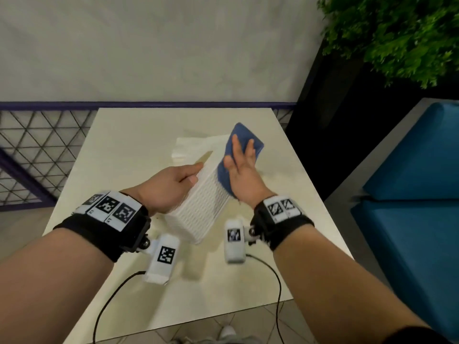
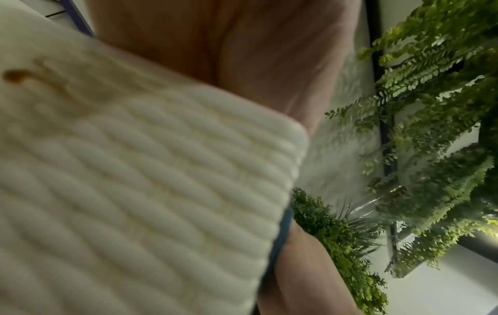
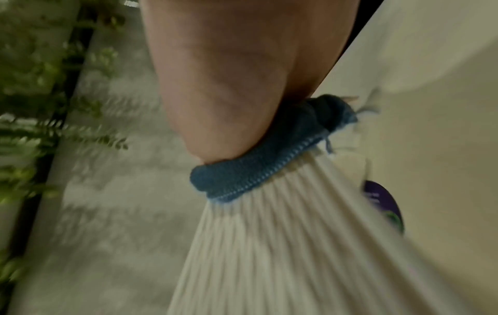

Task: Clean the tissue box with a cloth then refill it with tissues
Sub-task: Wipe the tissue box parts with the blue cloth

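Note:
A white ribbed tissue box (image 1: 206, 204) is held tilted above the cream table (image 1: 124, 155). My left hand (image 1: 173, 184) grips its left side, thumb on the ribbed face. My right hand (image 1: 242, 167) presses a blue cloth (image 1: 244, 140) flat against the box's right side with straight fingers. A stack of white tissues (image 1: 188, 147) lies on the table behind the box. In the left wrist view the ribbed box (image 2: 148, 181) fills the frame, with a brown stain (image 2: 16, 76) on it. In the right wrist view the blue cloth (image 3: 258, 162) is squeezed between my palm and the ribbed box (image 3: 283, 245).
A metal lattice railing (image 1: 42, 150) runs along the table's far and left sides. A green plant (image 1: 392, 33) stands at the back right above a dark planter. A blue cushioned seat (image 1: 417, 175) is to the right. Two cables (image 1: 111, 294) trail over the table's near edge.

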{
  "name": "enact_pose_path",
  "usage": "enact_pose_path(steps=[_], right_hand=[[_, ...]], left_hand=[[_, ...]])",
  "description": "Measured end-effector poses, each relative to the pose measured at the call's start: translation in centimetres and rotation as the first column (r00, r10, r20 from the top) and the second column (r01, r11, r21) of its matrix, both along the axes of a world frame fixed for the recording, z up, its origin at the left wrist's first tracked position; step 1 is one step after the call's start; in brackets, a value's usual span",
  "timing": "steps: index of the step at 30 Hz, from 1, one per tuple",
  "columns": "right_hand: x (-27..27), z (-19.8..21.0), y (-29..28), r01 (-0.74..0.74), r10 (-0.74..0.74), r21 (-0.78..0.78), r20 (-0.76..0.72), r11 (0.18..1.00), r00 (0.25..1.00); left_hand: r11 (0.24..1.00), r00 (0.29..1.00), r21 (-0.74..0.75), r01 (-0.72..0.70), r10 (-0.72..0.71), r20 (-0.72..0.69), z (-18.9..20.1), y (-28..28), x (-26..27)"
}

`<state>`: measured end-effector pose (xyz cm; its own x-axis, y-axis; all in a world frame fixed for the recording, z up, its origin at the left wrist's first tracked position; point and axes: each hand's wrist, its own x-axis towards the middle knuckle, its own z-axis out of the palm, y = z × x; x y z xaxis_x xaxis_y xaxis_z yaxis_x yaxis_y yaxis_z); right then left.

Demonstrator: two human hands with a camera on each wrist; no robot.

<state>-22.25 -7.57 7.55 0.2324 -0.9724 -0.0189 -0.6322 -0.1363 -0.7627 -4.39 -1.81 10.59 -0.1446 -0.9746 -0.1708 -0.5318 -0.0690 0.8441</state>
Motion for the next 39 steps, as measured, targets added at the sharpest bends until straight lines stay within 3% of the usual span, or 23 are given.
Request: enact_pose_path(steps=[4,8,10,13,15,18,20,24,26,31,35,37,39], right_hand=[[1.1,0.8,0.2,-0.018,0.018,-0.005,-0.048,1.000,0.999],[3.6,-0.6,8.5,-0.248,0.246,-0.089,-0.036,0.965,0.969],[3.2,-1.2,9.4,-0.291,0.294,-0.127,0.000,0.948,0.956],[1.7,-1.1,4.5,-0.106,0.118,-0.184,0.056,0.977,0.991],[0.5,0.3,0.2,0.058,-0.042,-0.132,0.114,0.990,0.993],[0.1,2.0,-2.7,0.114,-0.106,-0.073,0.104,0.991,0.989],[1.4,1.6,-0.8,0.040,-0.034,-0.149,0.045,0.988,0.998],[4.6,-1.4,8.9,-0.244,0.258,-0.215,0.039,0.946,0.965],[4.5,-2.0,9.9,-0.264,0.279,-0.203,0.052,0.943,0.959],[3.0,0.3,2.7,0.108,-0.060,-0.179,0.257,0.978,0.965],[1.1,1.9,-0.8,0.190,-0.160,-0.075,0.298,0.979,0.941],[0.3,2.3,-0.8,0.235,-0.223,0.017,0.381,0.972,0.897],[-0.6,2.7,-0.5,0.268,-0.332,0.198,0.494,0.943,0.804]], left_hand=[[0.998,0.998,-0.007,-0.064,0.063,-0.025,-0.1,-0.2,-0.3],[0.993,0.994,-0.050,-0.108,0.108,-0.008,0.9,-0.7,-0.1],[0.995,0.996,-0.045,-0.090,0.089,-0.021,0.9,-0.6,0.1],[0.997,0.998,-0.058,-0.053,0.052,-0.026,0.5,0.0,0.1],[0.998,0.998,-0.050,-0.037,0.035,-0.047,0.3,0.6,-0.3],[0.998,0.995,-0.043,-0.054,0.051,-0.086,0.2,0.9,-0.5],[0.993,0.990,-0.055,-0.102,0.096,-0.101,0.5,0.4,-0.3],[0.982,0.988,-0.109,-0.151,0.145,-0.059,1.0,-0.6,1.2],[0.988,0.994,-0.105,-0.110,0.107,-0.032,0.9,-0.4,1.6],[0.994,1.000,-0.111,0.002,0.001,0.022,1.0,1.3,1.0],[0.996,0.999,-0.080,0.039,-0.036,0.039,0.1,2.6,1.2],[0.993,0.993,-0.068,0.095,-0.089,0.083,-0.5,3.0,1.6],[0.987,0.977,-0.047,0.157,-0.148,0.152,-1.1,3.0,2.4]])
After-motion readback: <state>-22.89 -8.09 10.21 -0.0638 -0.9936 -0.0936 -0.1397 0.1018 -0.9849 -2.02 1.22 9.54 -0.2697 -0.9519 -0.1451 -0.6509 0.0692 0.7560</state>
